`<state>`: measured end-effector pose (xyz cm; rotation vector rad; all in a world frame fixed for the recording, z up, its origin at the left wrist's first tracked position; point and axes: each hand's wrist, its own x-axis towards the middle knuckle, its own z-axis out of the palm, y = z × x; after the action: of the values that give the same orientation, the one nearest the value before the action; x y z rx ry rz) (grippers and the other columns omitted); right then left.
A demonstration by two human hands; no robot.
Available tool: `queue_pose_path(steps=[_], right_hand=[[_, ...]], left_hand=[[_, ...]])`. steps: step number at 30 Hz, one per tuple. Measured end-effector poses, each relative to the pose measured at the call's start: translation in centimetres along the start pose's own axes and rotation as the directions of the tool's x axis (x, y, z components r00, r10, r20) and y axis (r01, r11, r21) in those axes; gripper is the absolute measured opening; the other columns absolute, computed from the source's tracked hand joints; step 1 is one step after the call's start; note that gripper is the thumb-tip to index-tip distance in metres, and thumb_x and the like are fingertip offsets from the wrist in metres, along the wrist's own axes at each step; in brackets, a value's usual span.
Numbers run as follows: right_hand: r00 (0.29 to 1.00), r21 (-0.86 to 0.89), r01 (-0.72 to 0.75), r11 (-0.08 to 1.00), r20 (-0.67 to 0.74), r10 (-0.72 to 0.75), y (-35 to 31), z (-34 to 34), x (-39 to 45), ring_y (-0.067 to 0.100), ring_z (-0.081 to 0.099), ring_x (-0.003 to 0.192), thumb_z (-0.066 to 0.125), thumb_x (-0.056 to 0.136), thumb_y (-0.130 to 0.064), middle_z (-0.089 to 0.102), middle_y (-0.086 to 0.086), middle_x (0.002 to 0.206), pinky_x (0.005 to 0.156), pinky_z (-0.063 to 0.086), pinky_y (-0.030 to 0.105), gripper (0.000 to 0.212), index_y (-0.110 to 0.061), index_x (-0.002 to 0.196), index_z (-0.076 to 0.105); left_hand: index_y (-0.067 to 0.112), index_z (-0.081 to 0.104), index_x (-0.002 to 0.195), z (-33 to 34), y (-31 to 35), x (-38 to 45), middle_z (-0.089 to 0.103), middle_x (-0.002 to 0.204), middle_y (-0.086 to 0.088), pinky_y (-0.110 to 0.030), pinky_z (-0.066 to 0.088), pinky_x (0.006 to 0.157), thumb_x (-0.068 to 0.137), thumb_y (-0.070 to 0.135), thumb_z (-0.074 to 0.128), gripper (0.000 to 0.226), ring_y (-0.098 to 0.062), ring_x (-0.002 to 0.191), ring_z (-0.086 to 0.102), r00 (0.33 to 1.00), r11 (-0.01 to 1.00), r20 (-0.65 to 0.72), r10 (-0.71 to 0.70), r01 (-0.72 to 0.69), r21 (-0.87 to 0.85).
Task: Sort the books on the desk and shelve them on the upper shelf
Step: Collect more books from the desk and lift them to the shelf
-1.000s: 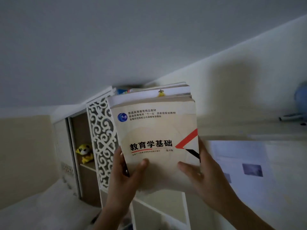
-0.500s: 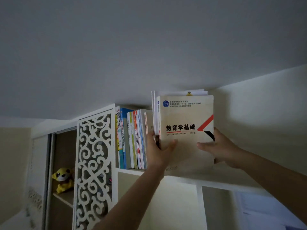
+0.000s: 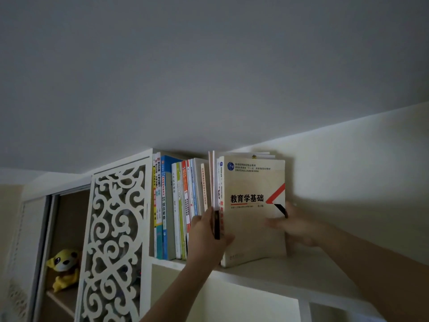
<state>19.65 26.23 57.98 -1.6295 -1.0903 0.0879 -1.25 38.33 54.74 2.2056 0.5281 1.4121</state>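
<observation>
Two hands are up at the upper shelf, both on one bundle of books. Our left hand wraps the spine side of the bundle, thumb on the front cover, fingers closed around the spines. Our right hand clasps the far edge of the beige textbook, thumb across the cover near the red and black triangle mark; it shows motion blur. That textbook faces us, upright, its lower edge resting on the shelf board. Thinner white books stand pressed against its left side, within the same grip.

Just left of the bundle, a row of shelved books stands upright, spines out, blue, green, orange and white. They run to a white carved fretwork panel at the shelf's left end. Beyond it, an open cabinet compartment holds a yellow plush toy sitting on a lower wooden board. Ceiling fills the upper view.
</observation>
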Motion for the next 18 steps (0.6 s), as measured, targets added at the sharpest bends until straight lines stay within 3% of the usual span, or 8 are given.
queue_pose_path(steps=[3, 6, 9, 12, 14, 15, 18], right_hand=[[0.997, -0.009, -0.002, 1.000, 0.082, 0.002, -0.5, 0.6, 0.7, 0.020, 0.067, 0.103, 0.076, 0.083, -0.014, 0.069, -0.003, 0.114, 0.085, 0.058, 0.041, 0.038, -0.035, 0.110, 0.058], [0.993, -0.043, 0.009, 0.999, 0.114, -0.004, -0.9, 0.7, 0.9, 0.015, 0.069, 0.095, 0.071, 0.087, -0.011, 0.071, -0.006, 0.105, 0.071, 0.059, 0.035, 0.031, -0.034, 0.105, 0.060], [0.990, -0.293, 0.142, 0.946, 0.024, -0.141, -0.8, 0.8, 1.4, 0.010, 0.066, 0.094, 0.080, 0.079, -0.025, 0.069, -0.013, 0.100, 0.075, 0.055, 0.027, 0.041, -0.029, 0.114, 0.061], [0.965, -0.551, 0.091, 0.829, -0.157, -0.210, -1.0, 1.2, 1.1, 0.013, 0.056, 0.077, 0.083, 0.069, -0.045, 0.058, -0.007, 0.091, 0.054, 0.037, 0.020, 0.052, -0.020, 0.104, 0.055], [0.961, -0.595, -0.023, 0.804, -0.235, -0.147, -0.9, 1.9, 1.2, 0.021, 0.055, 0.076, 0.077, 0.074, -0.050, 0.054, 0.002, 0.098, 0.048, 0.034, 0.025, 0.055, -0.017, 0.103, 0.045], [0.963, -0.578, -0.057, 0.814, -0.247, -0.108, -0.8, 2.2, 1.4, 0.024, 0.058, 0.080, 0.074, 0.077, -0.050, 0.055, 0.006, 0.104, 0.049, 0.039, 0.027, 0.056, -0.013, 0.108, 0.045], [0.995, -0.437, -0.095, 0.894, -0.051, 0.081, -0.6, 3.3, 2.1, 0.029, 0.067, 0.095, 0.066, 0.079, -0.055, 0.063, 0.010, 0.116, 0.070, 0.060, 0.042, 0.065, -0.014, 0.128, 0.051]], left_hand=[[0.024, 0.047, 0.129, 0.4, -0.6, 0.1, 0.045, 0.118, 0.002, -0.023, 0.047, 0.091, 0.078, 0.033, 0.075, 0.058, -0.011, 0.101, 0.049, 0.998, 0.994, -0.046, 0.035, -0.030, 0.105], [0.025, 0.044, 0.130, 0.9, -0.7, -0.2, 0.043, 0.123, 0.002, -0.016, 0.042, 0.085, 0.079, 0.038, 0.074, 0.060, -0.005, 0.096, 0.041, 0.997, 0.976, -0.046, 0.069, -0.058, 0.211], [0.029, 0.035, 0.137, 1.0, -1.1, -0.7, 0.038, 0.128, 0.004, -0.022, 0.039, 0.096, 0.078, 0.047, 0.072, 0.072, -0.007, 0.109, 0.035, 0.995, 0.947, -0.058, 0.083, -0.061, 0.315], [0.029, 0.030, 0.142, 0.7, -1.7, -0.8, 0.036, 0.129, 0.003, -0.027, 0.037, 0.102, 0.082, 0.048, 0.067, 0.073, -0.014, 0.121, 0.034, 0.994, 0.941, -0.054, 0.096, -0.073, 0.329], [0.024, 0.035, 0.142, 0.5, -1.9, -1.0, 0.037, 0.130, 0.002, -0.027, 0.044, 0.101, 0.088, 0.039, 0.064, 0.063, -0.013, 0.119, 0.043, 0.995, 0.964, -0.023, 0.098, -0.089, 0.249], [0.022, 0.038, 0.141, 0.5, -2.0, -1.3, 0.037, 0.130, 0.001, -0.028, 0.047, 0.101, 0.090, 0.036, 0.062, 0.058, -0.013, 0.119, 0.047, 0.994, 0.965, -0.011, 0.107, -0.101, 0.243], [0.020, 0.046, 0.136, 0.5, -2.4, -1.9, 0.039, 0.131, 0.001, -0.030, 0.047, 0.103, 0.090, 0.031, 0.063, 0.051, -0.016, 0.120, 0.050, 0.993, 0.958, 0.009, 0.118, -0.116, 0.264]])
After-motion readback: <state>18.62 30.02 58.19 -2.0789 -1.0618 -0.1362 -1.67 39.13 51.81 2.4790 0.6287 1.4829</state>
